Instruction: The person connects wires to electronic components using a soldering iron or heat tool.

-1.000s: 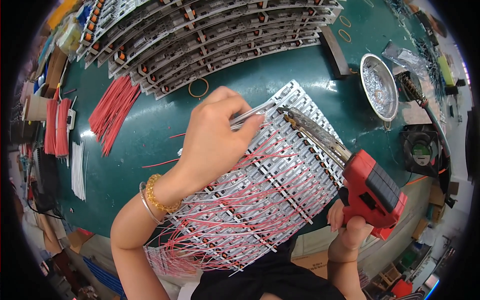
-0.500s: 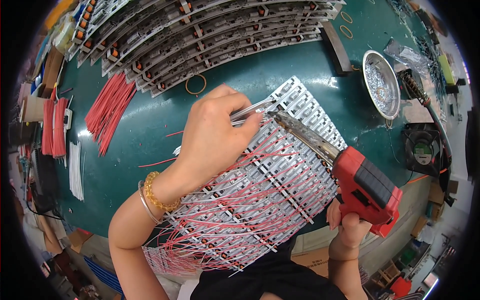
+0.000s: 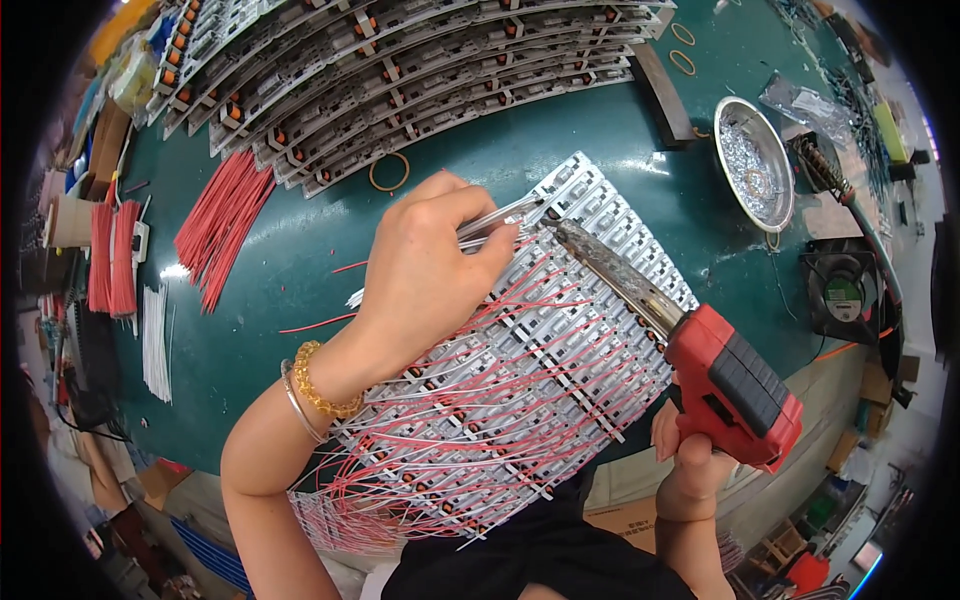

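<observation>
My left hand [image 3: 425, 265] is closed in a pinch on thin white wires [image 3: 485, 226], whose ends reach the upper part of a panel of grey circuit boards [image 3: 615, 235]. Red and white wires [image 3: 470, 400] trail across the panel's lower half toward the left. In my right hand [image 3: 692, 450] is a red and black soldering gun [image 3: 735, 380]. Its long, darkened metal tip [image 3: 575, 240] slants up and left over the panel, close to the wire ends and my left fingertips. Whether the tip touches the board I cannot tell.
Several stacked circuit-board panels [image 3: 420, 75] stand at the back. Bundles of red wires [image 3: 225, 230] and white wires [image 3: 156, 345] lie at left. At right are a metal bowl [image 3: 723, 150] with silvery scraps, a coiled iron holder [image 3: 822, 165] and a black fan [image 3: 843, 290].
The soldering gun's tip has shifted slightly right, away from my left fingertips. My left hand keeps its pinch on the white wires. The whole view has moved a little.
</observation>
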{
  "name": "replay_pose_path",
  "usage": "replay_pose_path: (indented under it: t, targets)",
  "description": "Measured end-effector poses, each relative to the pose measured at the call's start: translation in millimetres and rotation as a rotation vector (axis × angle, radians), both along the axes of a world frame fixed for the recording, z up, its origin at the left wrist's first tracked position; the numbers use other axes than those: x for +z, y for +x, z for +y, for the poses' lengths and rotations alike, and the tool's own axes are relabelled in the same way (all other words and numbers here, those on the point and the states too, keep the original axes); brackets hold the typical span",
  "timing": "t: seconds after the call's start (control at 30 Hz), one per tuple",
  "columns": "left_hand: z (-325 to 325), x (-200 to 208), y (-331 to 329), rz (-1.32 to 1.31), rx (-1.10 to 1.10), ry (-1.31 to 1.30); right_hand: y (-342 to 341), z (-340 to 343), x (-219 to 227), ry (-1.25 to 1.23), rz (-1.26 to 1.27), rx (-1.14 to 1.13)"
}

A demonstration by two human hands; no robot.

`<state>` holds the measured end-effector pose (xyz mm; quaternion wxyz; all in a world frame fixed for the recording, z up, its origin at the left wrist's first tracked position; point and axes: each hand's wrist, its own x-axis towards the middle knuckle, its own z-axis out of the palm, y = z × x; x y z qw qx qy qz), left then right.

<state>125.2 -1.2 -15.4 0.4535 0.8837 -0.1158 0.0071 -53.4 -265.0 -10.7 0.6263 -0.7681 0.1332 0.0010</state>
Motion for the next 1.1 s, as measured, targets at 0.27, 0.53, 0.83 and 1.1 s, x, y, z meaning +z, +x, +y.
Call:
replay_pose_path:
  t: [0.27, 0.53, 0.83, 1.1]
  targets:
    - [-1.4, -1.4, -0.4, -0.035, 0.008, 0.022, 9.9, 0.3, 6.0, 0.32, 0.119, 0.136]
    - [-1.1, -6.1, -1.0, -0.071, 0.017, -0.002, 4.7, 4.7, 1.4, 0.158, 0.026, 0.022]
    - [0.6, 1.5, -1.2, -0.082, 0.019, -0.034, 15.1, 18.2, 9.5, 0.233, -0.061, -0.043]
    - [-6.6, 4.3, -4.6, -0.015, -0.073, 0.047, 13.2, 16.2, 8.6, 0.225, -0.096, 0.009]
